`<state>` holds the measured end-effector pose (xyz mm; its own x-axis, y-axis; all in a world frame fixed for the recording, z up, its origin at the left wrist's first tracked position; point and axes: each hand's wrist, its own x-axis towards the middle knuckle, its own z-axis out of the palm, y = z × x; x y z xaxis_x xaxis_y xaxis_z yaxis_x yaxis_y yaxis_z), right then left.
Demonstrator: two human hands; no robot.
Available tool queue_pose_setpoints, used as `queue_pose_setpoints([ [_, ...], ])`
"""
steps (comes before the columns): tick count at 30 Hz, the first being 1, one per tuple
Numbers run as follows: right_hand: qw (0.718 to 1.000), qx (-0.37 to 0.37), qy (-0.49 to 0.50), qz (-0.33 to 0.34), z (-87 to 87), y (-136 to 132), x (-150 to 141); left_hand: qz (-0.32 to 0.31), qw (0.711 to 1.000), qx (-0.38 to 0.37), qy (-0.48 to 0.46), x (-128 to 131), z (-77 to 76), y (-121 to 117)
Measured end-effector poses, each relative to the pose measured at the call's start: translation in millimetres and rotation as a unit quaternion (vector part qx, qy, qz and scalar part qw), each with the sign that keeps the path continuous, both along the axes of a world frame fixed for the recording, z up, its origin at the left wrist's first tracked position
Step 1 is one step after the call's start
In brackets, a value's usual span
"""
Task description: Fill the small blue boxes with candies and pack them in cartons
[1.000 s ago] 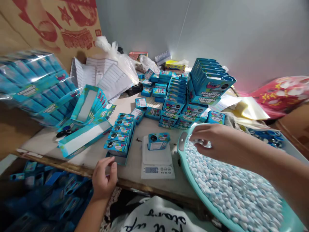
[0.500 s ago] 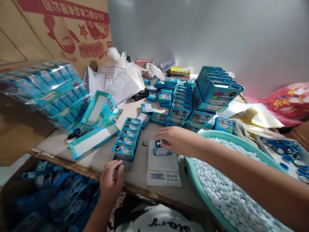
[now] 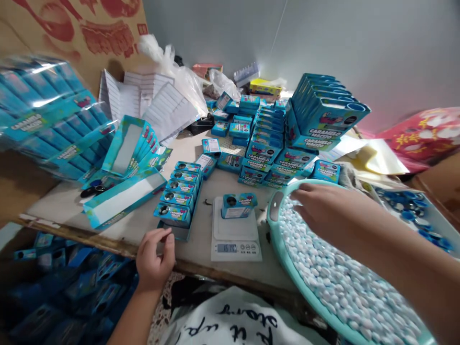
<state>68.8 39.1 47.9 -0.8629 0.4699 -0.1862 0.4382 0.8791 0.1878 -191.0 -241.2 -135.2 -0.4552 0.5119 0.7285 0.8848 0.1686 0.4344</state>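
Note:
A small blue candy box [image 3: 239,206] with a round hole in its top rests on a white digital scale [image 3: 219,254], whose display is lit. My right hand [image 3: 312,203] is over the near-left part of a turquoise tub [image 3: 275,235] of pale blue and white candies [image 3: 323,278]. Blur hides whether its fingers hold any. At the table's front edge, my left hand [image 3: 155,254] has loosely curled fingers, thumb apart, with nothing visible in it. Its fingertips are by the front end of a blue display tray [image 3: 179,232] holding a row of small candy boxes [image 3: 172,214].
Stacked filled trays [image 3: 283,160] and loose boxes [image 3: 239,129] stand behind the scale. Flattened cartons [image 3: 125,199] and a plastic-wrapped pack [image 3: 46,124] lie left. Below the table edge is a heap of boxes [image 3: 72,292]. A container of blue caps [image 3: 413,211] sits far right.
My right hand has left the box on the scale and moved right to the candies in the tub. The scale's reading has changed. My left hand stays by the tray.

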Motion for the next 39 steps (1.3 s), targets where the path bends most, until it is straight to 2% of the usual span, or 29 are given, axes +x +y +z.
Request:
queue_pose_setpoints([
  [2,0.999,-0.025,-0.009,-0.018,-12.4,9.8,33.0,0.001,1.0,-0.001,0.002,-0.1,0.2,0.8],
  [4,0.995,-0.101,-0.01,-0.023,-27.4,15.4,58.1,0.003,1.0,-0.003,0.001,-0.1,0.3,1.6],
  [7,0.983,-0.181,0.005,-0.043,-43.3,14.6,77.4,0.009,1.0,-0.004,-0.002,0.7,1.1,3.2],
  [15,0.977,-0.201,0.019,-0.064,-47.3,3.9,80.1,0.023,1.0,-0.007,-0.002,1.6,1.8,4.4],
  [23,0.985,-0.164,-0.025,-0.049,-49.3,-0.7,67.3,0.021,1.0,-0.005,-0.002,2.4,3.8,4.9],
  [28,0.983,-0.166,-0.069,-0.044,-38.7,2.0,52.0,0.023,1.0,-0.01,-0.012,2.0,3.4,3.9],
  [32,0.988,-0.14,-0.063,-0.033,-13.6,4.7,24.6,0.018,1.0,-0.011,-0.015,0.0,0.8,1.9],
  [36,0.983,-0.177,0.008,0.043,20.3,-2.3,-23.0,0.008,1.0,-0.008,-0.021,-0.7,-1.1,0.3],
  [39,0.967,-0.217,0.065,0.117,32.4,-9.7,-63.1,0.012,0.999,-0.013,-0.034,-0.2,-0.3,0.3],
])
